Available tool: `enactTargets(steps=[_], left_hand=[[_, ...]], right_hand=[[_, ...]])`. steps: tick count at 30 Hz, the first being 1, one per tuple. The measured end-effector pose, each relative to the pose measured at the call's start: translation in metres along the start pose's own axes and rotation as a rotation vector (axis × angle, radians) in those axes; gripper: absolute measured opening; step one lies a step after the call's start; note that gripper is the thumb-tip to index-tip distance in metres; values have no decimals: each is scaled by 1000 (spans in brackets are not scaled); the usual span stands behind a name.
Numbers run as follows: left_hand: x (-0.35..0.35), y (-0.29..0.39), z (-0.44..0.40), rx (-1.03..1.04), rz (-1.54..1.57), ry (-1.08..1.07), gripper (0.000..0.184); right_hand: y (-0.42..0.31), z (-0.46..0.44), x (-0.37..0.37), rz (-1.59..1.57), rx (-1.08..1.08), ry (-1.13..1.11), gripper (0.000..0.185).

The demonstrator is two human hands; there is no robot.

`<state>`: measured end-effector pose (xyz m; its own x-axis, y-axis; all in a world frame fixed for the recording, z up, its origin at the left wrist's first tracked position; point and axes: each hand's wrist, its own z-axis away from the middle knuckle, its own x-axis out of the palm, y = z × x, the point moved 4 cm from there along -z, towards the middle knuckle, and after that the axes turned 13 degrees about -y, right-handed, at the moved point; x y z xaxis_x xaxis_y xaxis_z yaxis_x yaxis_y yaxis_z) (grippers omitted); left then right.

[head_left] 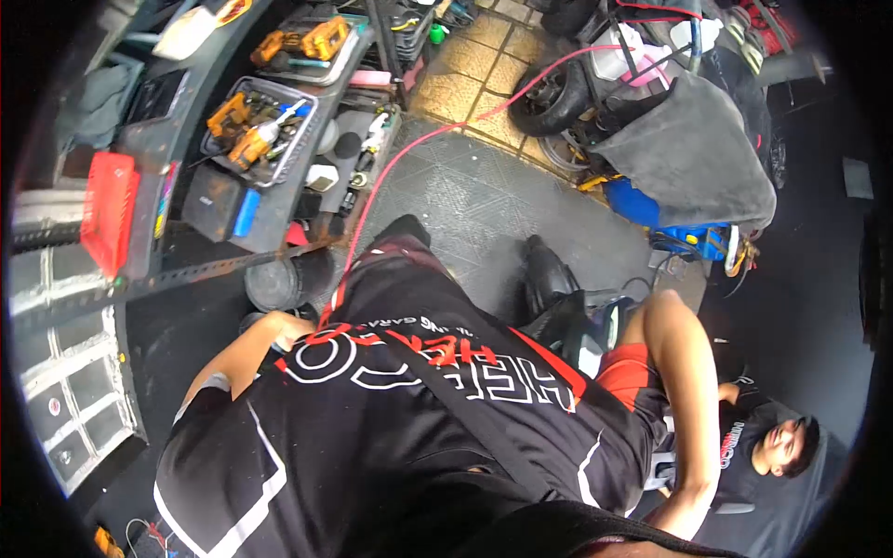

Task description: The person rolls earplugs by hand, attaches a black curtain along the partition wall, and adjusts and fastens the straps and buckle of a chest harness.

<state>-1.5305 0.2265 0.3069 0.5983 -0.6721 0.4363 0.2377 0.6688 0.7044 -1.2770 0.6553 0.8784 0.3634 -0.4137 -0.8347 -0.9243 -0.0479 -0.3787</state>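
Note:
My left hand (296, 328) is at the left side of my black jersey (437, 400), close to my waist. Its fingers are hidden, so whether it grips anything does not show. A long pink-red hose (395, 167) comes down across the floor and passes next to this hand. Near the hand stands a dark round bucket or stool (279, 279). My right hand cannot be made out. To the right is a bent bare limb (686, 391) beside red cloth (625, 374); whose it is I cannot tell.
On the left, a bench carries a tray of yellow-black power tools (256, 139), a red basket (110, 209) and a dark case (214, 200). A wheel (556, 98) and a grey-covered motorcycle part (693, 139) stand ahead. Another person (744, 446) is low at the right.

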Motion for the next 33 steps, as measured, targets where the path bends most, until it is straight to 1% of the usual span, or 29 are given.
enactTargets(steps=[1,2,3,5,9,13,16,19,20,21,22,23,24,26,27,28,30,31,32,33], left_hand=[[-14,-4,2,-138,82,88,36],[-29,0,3,-267,233,190,36],[-44,0,3,-347,298,274,36],[-85,5,1,-428,333,381,36],[-170,21,2,-501,253,512,37],[-239,44,10,-533,162,567,37],[-287,61,20,-578,68,579,38],[-352,98,35,-711,-112,525,38],[-380,132,43,-791,-224,496,38],[-408,168,50,-877,-357,463,38],[-434,231,60,-776,-465,478,38],[-445,315,71,-457,-452,445,34],[-435,423,84,-12,-257,747,38],[-425,534,86,209,-120,720,45],[-388,613,79,367,-80,414,47],[-359,672,69,499,-32,99,50],[-367,711,42,369,-571,-28,52],[-374,728,28,279,-689,74,48],[-385,735,14,228,-706,179,50],[-393,750,2,159,-832,205,50]], right_hand=[[10,12,-10,-5,25,-14,20],[21,25,-19,-17,53,-29,20],[30,36,-28,-18,89,-46,20],[49,60,-43,-21,161,-59,20],[84,102,-80,-23,283,-52,20],[108,141,-110,-33,343,-45,20],[115,181,-122,-22,309,-20,20],[136,219,-121,29,256,122,20],[146,232,-118,43,230,191,21],[158,245,-117,42,174,349,21],[168,258,-112,38,141,422,23],[178,267,-112,57,117,463,25],[182,277,-112,78,87,503,28],[176,296,-110,130,90,458,30],[175,302,-103,142,86,540,31],[169,310,-100,180,88,563,32],[154,328,-93,186,100,550,32],[145,337,-87,222,110,556,32],[136,344,-82,204,126,564,31],[123,356,-83,194,151,561,31]])
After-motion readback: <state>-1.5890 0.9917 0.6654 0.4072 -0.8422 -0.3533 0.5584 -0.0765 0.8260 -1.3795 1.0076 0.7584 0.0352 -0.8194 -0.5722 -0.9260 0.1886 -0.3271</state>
